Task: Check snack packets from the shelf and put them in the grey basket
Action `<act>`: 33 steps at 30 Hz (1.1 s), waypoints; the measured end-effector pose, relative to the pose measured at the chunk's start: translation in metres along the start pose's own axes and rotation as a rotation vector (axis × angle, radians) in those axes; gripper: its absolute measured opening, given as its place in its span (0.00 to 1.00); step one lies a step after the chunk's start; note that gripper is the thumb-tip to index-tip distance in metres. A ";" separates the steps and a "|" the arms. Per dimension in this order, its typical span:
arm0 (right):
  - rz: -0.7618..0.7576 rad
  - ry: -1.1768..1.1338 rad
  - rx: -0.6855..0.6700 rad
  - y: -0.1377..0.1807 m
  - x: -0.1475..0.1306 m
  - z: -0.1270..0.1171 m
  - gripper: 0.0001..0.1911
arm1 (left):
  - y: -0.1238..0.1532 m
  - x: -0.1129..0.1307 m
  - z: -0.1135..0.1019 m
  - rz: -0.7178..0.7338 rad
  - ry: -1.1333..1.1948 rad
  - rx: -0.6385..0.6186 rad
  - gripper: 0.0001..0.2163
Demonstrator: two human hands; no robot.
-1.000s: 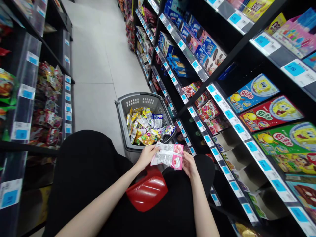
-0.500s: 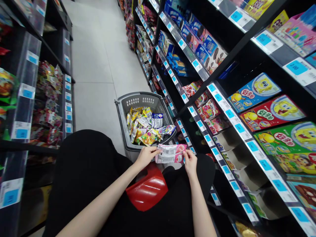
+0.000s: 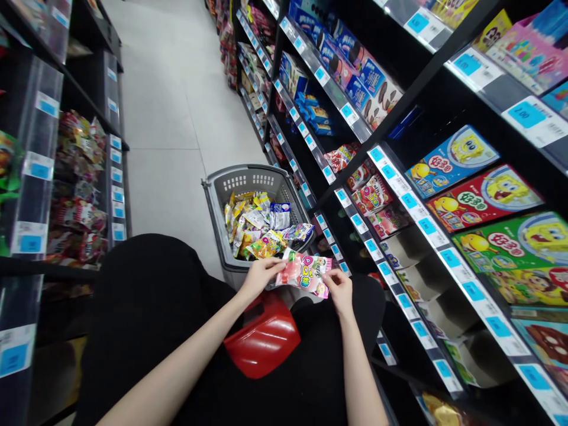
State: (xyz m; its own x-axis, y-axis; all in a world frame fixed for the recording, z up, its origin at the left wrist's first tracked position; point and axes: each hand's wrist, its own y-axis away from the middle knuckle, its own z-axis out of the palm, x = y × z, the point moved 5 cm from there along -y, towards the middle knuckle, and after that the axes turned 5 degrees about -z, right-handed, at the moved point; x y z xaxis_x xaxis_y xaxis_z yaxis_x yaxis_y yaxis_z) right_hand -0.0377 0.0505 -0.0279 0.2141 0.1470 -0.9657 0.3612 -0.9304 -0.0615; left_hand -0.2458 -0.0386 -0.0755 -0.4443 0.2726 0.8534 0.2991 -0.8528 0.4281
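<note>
Between my two hands is a pink candy packet [image 3: 304, 271], its colourful lettered face turned up. My left hand [image 3: 261, 277] pinches its left end, and my right hand [image 3: 339, 290] pinches the right end. Just beyond the packet stands a grey shopping basket [image 3: 213, 219] on the floor. Several yellow, white and purple candy packets [image 3: 261, 228] lie heaped in it, among them a blue-and-white one [image 3: 280, 216]. Below my hands, between my knees, is a glossy red curved object [image 3: 264, 337] whose kind I cannot make out.
Shelves with price tags [image 3: 410, 201] rise close on the right, holding cartoon-covered boxes [image 3: 486, 188], blue biscuit boxes [image 3: 355, 77] and red-and-pink candy packets [image 3: 371, 194]. On the left, another shelf [image 3: 26, 177] holds wrapped snacks [image 3: 82, 189]. The grey tiled floor [image 3: 160, 106] runs between them.
The candy packet has been turned over, from its printed white back to its colourful front. Both hands still hold its ends. The view has shifted slightly.
</note>
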 end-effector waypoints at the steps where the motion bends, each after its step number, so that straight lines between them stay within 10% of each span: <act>1: 0.012 -0.027 -0.012 0.000 0.000 0.002 0.09 | 0.000 0.000 -0.001 0.002 -0.023 0.016 0.19; 5: 0.062 -0.121 0.029 0.000 0.002 0.004 0.18 | 0.001 -0.005 0.002 -0.057 0.035 -0.022 0.30; 11: 0.147 0.035 0.124 -0.001 0.014 -0.004 0.16 | -0.001 -0.017 0.009 -0.197 -0.018 -0.162 0.14; 25: -0.041 0.134 0.080 -0.009 0.005 -0.008 0.10 | -0.002 0.009 -0.001 0.159 -0.347 -0.057 0.09; 33: 0.012 0.044 -0.059 0.003 -0.008 -0.007 0.10 | 0.002 0.001 0.002 0.022 -0.159 -0.037 0.12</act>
State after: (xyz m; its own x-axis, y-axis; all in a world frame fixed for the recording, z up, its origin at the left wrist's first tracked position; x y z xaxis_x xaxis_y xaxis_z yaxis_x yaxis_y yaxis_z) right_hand -0.0321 0.0493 -0.0189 0.2583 0.1516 -0.9541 0.4108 -0.9111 -0.0335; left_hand -0.2442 -0.0391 -0.0734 -0.2977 0.3179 0.9002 0.2749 -0.8744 0.3998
